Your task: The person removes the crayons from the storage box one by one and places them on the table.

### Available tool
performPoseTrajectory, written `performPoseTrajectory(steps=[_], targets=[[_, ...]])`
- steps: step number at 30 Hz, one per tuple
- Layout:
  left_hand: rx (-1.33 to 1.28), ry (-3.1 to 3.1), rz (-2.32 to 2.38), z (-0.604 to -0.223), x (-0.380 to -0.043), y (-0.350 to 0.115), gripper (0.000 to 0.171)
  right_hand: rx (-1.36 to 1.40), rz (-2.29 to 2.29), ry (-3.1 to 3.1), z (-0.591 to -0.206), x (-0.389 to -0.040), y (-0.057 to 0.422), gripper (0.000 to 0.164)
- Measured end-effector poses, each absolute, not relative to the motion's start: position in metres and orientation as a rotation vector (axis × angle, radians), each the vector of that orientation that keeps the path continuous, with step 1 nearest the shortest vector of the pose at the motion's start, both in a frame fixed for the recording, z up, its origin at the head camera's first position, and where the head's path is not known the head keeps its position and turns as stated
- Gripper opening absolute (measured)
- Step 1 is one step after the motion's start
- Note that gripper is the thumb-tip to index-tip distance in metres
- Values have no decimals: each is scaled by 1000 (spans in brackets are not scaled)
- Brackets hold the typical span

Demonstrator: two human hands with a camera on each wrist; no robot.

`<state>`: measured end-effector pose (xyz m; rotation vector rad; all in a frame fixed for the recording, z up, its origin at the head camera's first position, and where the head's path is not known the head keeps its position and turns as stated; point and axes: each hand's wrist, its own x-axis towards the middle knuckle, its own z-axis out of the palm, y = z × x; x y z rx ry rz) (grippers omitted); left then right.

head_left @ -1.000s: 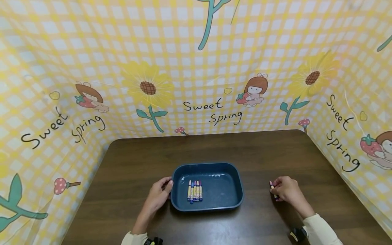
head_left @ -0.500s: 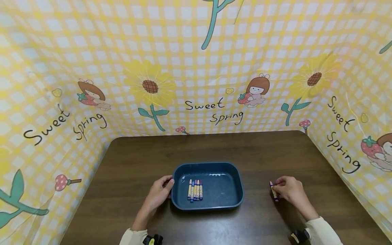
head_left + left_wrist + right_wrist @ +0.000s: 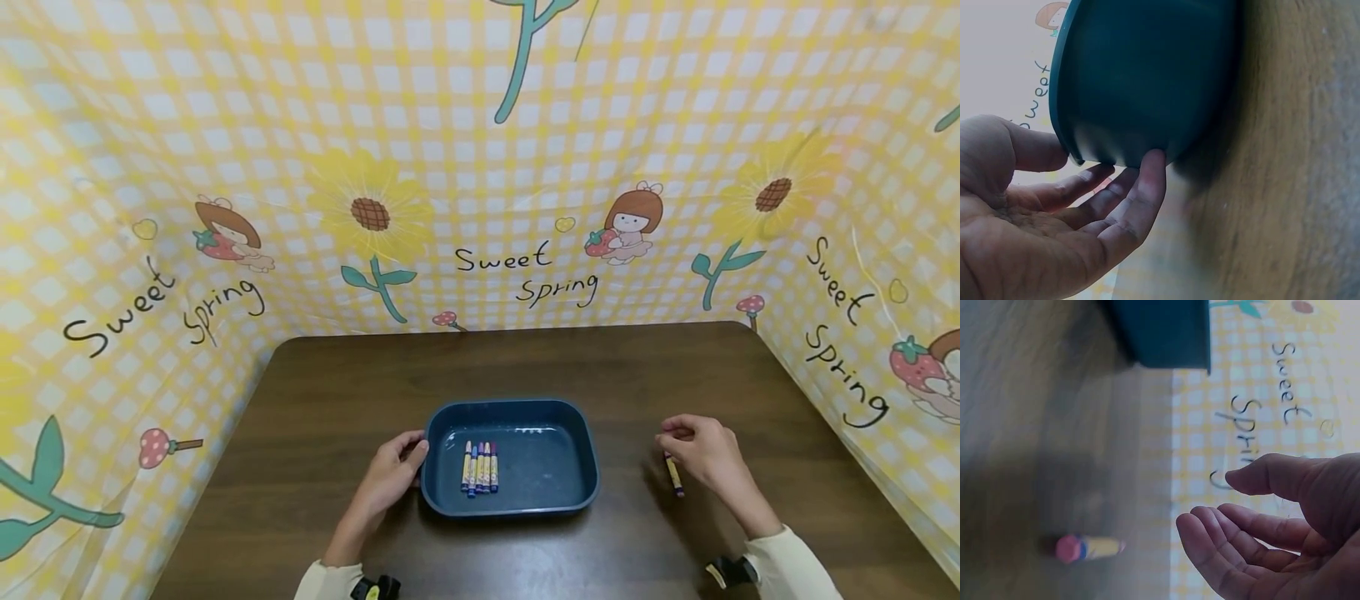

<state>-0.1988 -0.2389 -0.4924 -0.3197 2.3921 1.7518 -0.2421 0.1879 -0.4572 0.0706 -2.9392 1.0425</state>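
- Blue tray, one: upright on the table, held at its left end by my left hand, thumb at the rim, bent fingers against the outer wall.
- Crayons, five: side by side in the tray's left half, ends nearly even.
- Crayon, single: yellow wrapper, pink end; lies on the table right of the tray, well apart from it.
- Right hand, mine: above the crayon's far end, fingers loosely bent, thumb parted from the fingertips, nothing held.
- Handling, crayon: slim and round, so likely apt to roll; I should move straight up or straight down, without brushing it sideways.
- Handling, pinch: if I take it, thumb and forefinger across the wrapper's middle should suit best.
- Handling, tray: light steadying only; a shove could disturb the row.
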Motion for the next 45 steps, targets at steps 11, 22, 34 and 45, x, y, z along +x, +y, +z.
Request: performPoseTrajectory(steps=[11, 22, 34, 45], targets=[[-329, 2388, 1757, -493, -198, -241, 43, 191, 1186, -2893, -443, -250, 153, 23], [-328, 2399, 1770, -499, -197, -242, 40, 305, 1338, -2848, -432, -256, 104, 20], [-342, 2431, 1764, -500, -197, -241, 40, 367, 1474, -2927, -434, -253, 51, 19], [-340, 2445, 1775, -499, -199, -238, 39, 584, 1585, -2958, -446, -247, 14, 21]])
